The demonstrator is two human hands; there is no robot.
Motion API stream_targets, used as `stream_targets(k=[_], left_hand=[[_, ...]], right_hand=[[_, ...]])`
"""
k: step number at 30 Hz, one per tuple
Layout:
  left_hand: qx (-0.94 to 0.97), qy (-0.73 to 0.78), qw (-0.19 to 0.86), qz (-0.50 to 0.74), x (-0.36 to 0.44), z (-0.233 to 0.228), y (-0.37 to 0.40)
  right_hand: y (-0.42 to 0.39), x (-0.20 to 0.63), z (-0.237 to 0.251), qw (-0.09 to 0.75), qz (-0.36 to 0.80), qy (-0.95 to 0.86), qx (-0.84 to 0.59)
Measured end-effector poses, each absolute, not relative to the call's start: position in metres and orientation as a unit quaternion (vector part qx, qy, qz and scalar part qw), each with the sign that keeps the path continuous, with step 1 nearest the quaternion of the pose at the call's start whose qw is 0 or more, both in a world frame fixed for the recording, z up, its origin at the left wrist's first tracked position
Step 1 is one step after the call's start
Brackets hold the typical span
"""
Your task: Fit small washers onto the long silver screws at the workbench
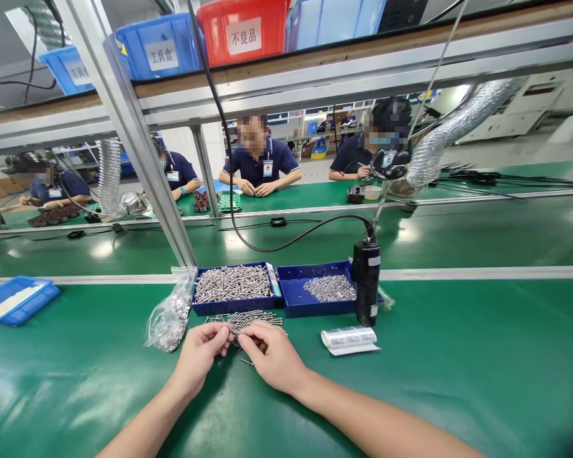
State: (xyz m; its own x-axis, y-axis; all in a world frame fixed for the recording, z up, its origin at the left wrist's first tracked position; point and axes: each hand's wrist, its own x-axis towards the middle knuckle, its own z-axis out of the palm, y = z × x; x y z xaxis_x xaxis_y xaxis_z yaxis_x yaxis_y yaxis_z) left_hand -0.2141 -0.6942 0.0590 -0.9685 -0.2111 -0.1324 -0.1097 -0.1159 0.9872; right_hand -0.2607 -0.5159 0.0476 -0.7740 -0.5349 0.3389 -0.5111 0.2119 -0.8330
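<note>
Nearest the camera, the left hand (201, 353) and right hand (272, 357) meet over the green mat (458, 381), fingertips pinched together on a long screw (235, 331) held between them. A single loose screw (246, 362) lies on the mat just under the right hand's fingers. Directly beyond the hands, touching their fingertips, is a scattered pile of screws (246, 318). Left of that pile slumps a clear plastic bag of hardware (169, 316); right of it lies a rolled paper label strip (349, 339). Behind the pile sit two blue trays: one full of long screws (232, 284), one holding small washers or nuts (329, 287). An upright black electric screwdriver (365, 283) stands beside the second tray. Farther off, workers (260, 165) sit across the conveyor.
</note>
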Motion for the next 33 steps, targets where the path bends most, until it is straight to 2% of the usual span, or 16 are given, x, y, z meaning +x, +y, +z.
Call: stream_targets(k=[10, 17, 21, 28, 33], left_hand=[[0.062, -0.754, 0.008, -0.653, -0.209, 0.055, -0.703], [0.052, -0.713, -0.142, -0.685, -0.207, 0.071, -0.715], [0.08, -0.668, -0.194, -0.714, -0.205, 0.072, -0.72], [0.082, -0.697, -0.167, -0.693, -0.202, 0.08, -0.72], [0.077, -0.669, -0.147, -0.725, -0.201, 0.079, -0.718]], right_hand=[[-0.515, -0.263, 0.05, 0.029, -0.515, 0.784, -0.346], [-0.507, -0.272, 0.053, 0.032, -0.469, 0.754, -0.458], [-0.508, -0.273, 0.053, 0.049, -0.478, 0.74, -0.472], [-0.51, -0.27, 0.048, 0.048, -0.489, 0.735, -0.468], [-0.512, -0.263, 0.05, 0.055, -0.516, 0.732, -0.442]])
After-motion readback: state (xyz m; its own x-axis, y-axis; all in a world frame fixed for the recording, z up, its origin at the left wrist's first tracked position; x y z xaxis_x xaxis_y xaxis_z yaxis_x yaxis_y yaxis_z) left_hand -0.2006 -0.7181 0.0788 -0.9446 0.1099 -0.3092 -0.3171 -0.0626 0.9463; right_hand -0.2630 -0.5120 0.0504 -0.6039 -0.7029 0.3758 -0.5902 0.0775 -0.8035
